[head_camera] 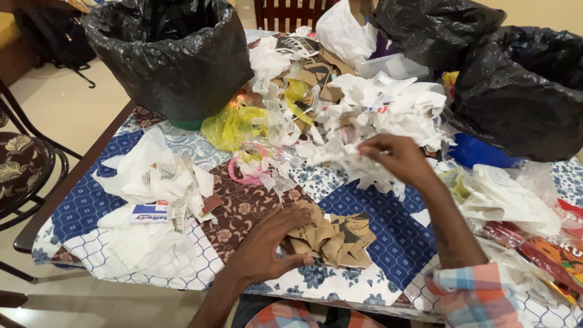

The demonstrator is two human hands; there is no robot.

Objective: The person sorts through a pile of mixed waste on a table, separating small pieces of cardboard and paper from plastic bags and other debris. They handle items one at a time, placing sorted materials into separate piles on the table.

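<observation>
Surface: a table covered by a patchwork cloth of blue, brown and white floral squares [376, 225], with a dark wooden edge along its near-left side.
Room: pale tiled floor; a dark metal chair with a patterned cushion [18, 161] stands left of the table, and a wooden chair back [285, 12] shows at the far side.
Bins: a bin lined with a black plastic bag [170, 54] stands at the far left of the table; two more crumpled black plastic bags [522, 91] sit far right.
Litter: white paper and plastic scraps [388, 103] are heaped mid-table, a yellow plastic bag [234, 124] lies just beside the lined bin, and white wrappers [152, 188] are spread near left.
Crumpled brown paper bag [337, 237]: creased, flattened, dark print on one fold, lying at the near edge of the table.
Left hand [270, 243]: fingers curled, resting on the brown bag's left side.
Right hand [398, 158]: fingers pinched on a torn white paper scrap [349, 161] at the heap's near edge; a plaid sleeve [480, 294] covers the forearm.
</observation>
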